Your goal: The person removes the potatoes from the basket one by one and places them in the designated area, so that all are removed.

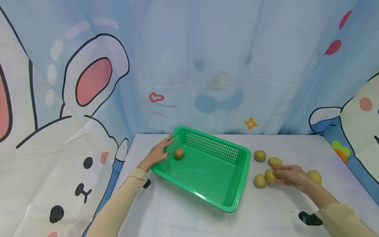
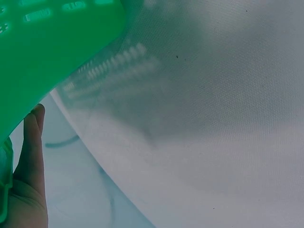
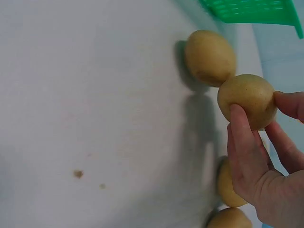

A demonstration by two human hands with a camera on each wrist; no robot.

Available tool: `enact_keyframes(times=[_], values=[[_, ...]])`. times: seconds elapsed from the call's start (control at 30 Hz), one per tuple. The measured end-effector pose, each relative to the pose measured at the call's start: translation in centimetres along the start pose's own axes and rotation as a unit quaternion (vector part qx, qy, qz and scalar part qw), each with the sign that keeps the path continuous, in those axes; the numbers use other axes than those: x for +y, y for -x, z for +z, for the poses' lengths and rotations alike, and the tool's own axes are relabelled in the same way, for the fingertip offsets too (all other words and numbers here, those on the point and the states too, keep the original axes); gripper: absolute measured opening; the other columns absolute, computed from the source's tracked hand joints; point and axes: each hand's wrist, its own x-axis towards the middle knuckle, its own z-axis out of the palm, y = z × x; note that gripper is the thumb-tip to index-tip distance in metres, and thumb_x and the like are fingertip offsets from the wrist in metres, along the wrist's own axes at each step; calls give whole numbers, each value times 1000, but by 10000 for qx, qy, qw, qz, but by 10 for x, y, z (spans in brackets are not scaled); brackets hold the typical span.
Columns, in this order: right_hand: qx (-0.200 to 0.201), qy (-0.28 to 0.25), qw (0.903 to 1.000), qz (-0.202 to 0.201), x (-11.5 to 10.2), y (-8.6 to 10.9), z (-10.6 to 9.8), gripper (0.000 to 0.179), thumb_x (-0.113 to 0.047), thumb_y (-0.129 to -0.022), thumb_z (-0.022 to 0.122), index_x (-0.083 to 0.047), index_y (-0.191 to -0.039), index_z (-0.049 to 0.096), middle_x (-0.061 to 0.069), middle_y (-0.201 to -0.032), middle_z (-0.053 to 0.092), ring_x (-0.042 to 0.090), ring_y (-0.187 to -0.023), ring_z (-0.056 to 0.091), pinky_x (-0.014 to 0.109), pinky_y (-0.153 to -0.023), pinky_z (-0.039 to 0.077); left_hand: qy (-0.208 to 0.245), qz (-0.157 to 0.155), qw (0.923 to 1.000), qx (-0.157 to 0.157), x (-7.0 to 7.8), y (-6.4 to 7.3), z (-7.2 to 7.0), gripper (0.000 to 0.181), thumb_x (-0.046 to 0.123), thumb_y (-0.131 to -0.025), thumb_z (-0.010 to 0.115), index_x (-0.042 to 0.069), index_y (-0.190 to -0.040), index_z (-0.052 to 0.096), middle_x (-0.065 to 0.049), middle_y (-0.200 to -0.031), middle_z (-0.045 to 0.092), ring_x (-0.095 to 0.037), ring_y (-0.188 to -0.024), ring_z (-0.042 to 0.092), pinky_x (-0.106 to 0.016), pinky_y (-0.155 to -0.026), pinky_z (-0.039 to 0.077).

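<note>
A green plastic basket (image 1: 204, 197) with perforated walls stands at the middle of the table, one potato (image 1: 179, 153) inside near its left wall. My left hand (image 1: 157, 153) holds the basket's left rim; in the left wrist view its fingers (image 2: 33, 147) lie along the basket's outer side. To the right of the basket, my right hand (image 1: 291, 176) pinches another potato (image 3: 248, 101) between thumb and fingertips. Close by the held one lies a potato (image 3: 210, 57) on the table. Two more, a potato (image 1: 260, 155) and a potato (image 1: 275, 161), lie behind the hand.
A further potato (image 1: 314, 176) lies beside my right wrist, partly covered by it. The white cloth-covered table (image 1: 180, 217) ends at the back against a blue curtain (image 1: 177, 65) printed with cartoon animals. Small dark crumbs (image 3: 78, 174) dot the cloth.
</note>
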Motion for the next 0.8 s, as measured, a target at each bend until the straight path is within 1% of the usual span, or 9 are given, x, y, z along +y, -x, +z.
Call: enact_keyframes(times=[0.13,0.2,0.27,0.33,0.4,0.57,0.63,0.7,0.8], values=[[170,177,9997,95,8,2,1,38,-17,-93,67,9,-121,63,-2,-95,69,18,-83,68,36,-76,57,31,-77,10000,-21,1,0,-1,70,-8,-82,44,0,-151,36,-14,-162,23,-33,-145,28,-43,-86,41],[245,254,9993,90,12,1,3,37,-18,-92,69,7,-119,65,-3,-94,69,19,-82,67,36,-74,57,32,-106,9999,-23,2,0,-1,70,-8,-82,44,0,-151,36,-14,-162,23,-33,-145,28,-43,-87,41],[219,303,9993,59,15,-1,4,34,-17,-91,69,5,-116,67,-4,-94,69,19,-82,67,37,-74,57,36,-149,9999,-54,2,-1,-1,71,-8,-82,44,1,-152,36,-13,-162,23,-33,-145,28,-41,-83,42],[187,374,9991,28,16,-2,6,32,-17,-91,70,4,-115,68,-4,-95,69,19,-83,66,37,-74,57,31,-158,9998,-67,2,-1,-1,71,-8,-82,45,1,-152,36,-12,-162,22,-33,-145,28,-39,-76,42],[182,464,9987,40,15,-3,7,35,-17,-91,68,6,-117,66,-2,-97,69,19,-84,66,38,-75,57,11,-166,9998,-79,2,-1,-1,71,-7,-82,45,1,-152,36,-12,-162,22,-33,-145,29,-37,-71,40],[65,938,9956,45,3,-3,6,51,-18,-95,63,16,-130,50,8,-107,68,21,-91,65,43,-79,56,-14,-168,9998,-49,1,-1,-2,71,-7,-81,45,2,-151,37,-11,-162,23,-33,-144,30,-36,-71,39],[-2,1178,9930,-12,-5,-3,5,55,-18,-96,61,18,-133,44,13,-109,67,22,-93,65,45,-81,56,-14,-143,9999,-30,1,-1,-2,71,-8,-81,45,1,-151,37,-12,-162,23,-33,-144,30,-35,-68,38],[-64,1407,9900,-83,-13,-4,4,57,-19,-97,60,20,-134,41,19,-112,65,25,-95,64,47,-82,55,24,-130,9999,-26,1,-1,-1,71,-8,-81,44,1,-151,37,-13,-162,23,-33,-144,31,-32,-62,36],[-126,1618,9866,-168,-28,-4,5,56,-19,-99,55,20,-135,39,30,-119,59,34,-101,63,49,-84,54,64,-105,9999,-26,0,-1,0,71,-9,-81,44,0,-151,37,-13,-162,24,-34,-142,34,-31,-57,33]])
